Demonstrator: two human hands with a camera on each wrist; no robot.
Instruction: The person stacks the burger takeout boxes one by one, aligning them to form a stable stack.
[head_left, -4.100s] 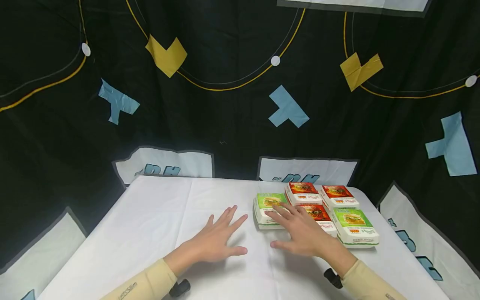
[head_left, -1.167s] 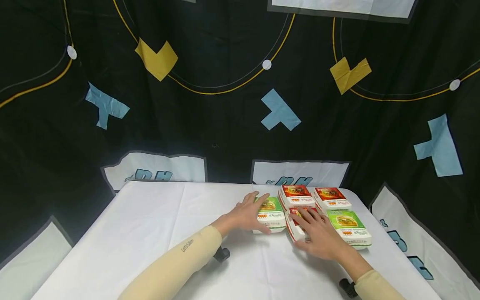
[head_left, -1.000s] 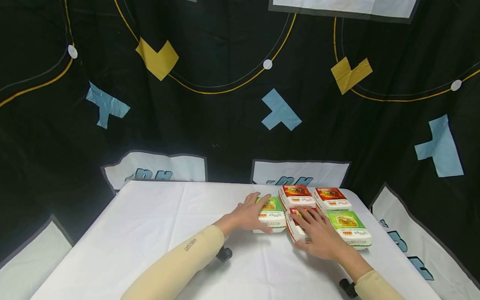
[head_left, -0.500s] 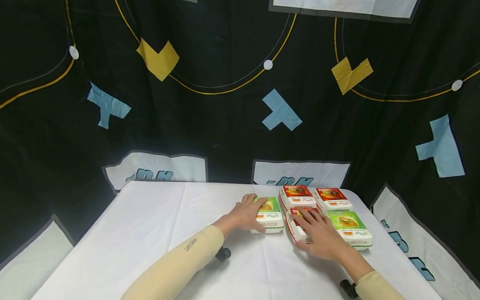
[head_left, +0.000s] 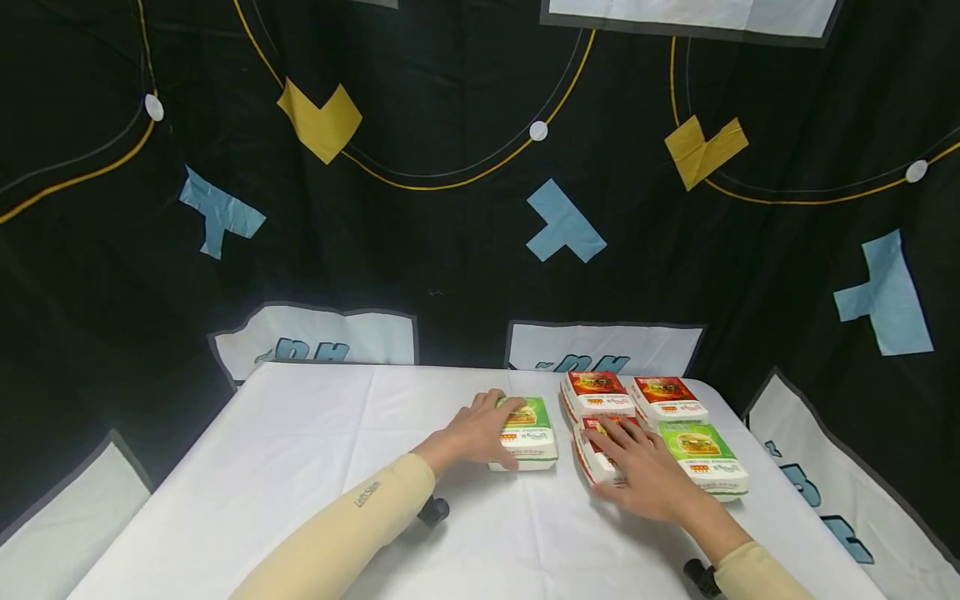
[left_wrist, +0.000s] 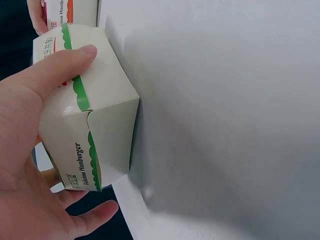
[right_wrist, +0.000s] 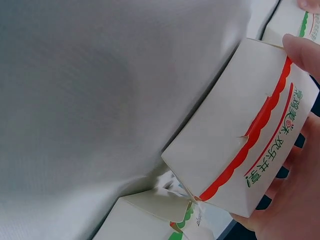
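Observation:
In the head view my left hand point(head_left: 476, 429) grips a white-and-green hamburger box point(head_left: 531, 450). The left wrist view shows my thumb point(left_wrist: 75, 62) on its front side, with the other fingers round its far side. The box stands on the white table, apart from the others. My right hand point(head_left: 637, 467) holds a white-and-red hamburger box point(head_left: 588, 458), its fingers spread over the printed top. The right thumb point(right_wrist: 300, 50) touches the front side of that box near one end in the right wrist view. Part of the red top is hidden under the hand.
Two more red-topped boxes point(head_left: 596, 392) stand behind the held red box. Another green-topped box point(head_left: 697, 450) sits at its right, close to my right hand. A white cloth covers the table point(head_left: 285, 467). Behind hangs a black curtain point(head_left: 420, 267) with taped shapes.
Both hands came down from open poses onto the boxes. During the last half second my left hand slid the green box left, away from the red ones. The right hand stayed put.

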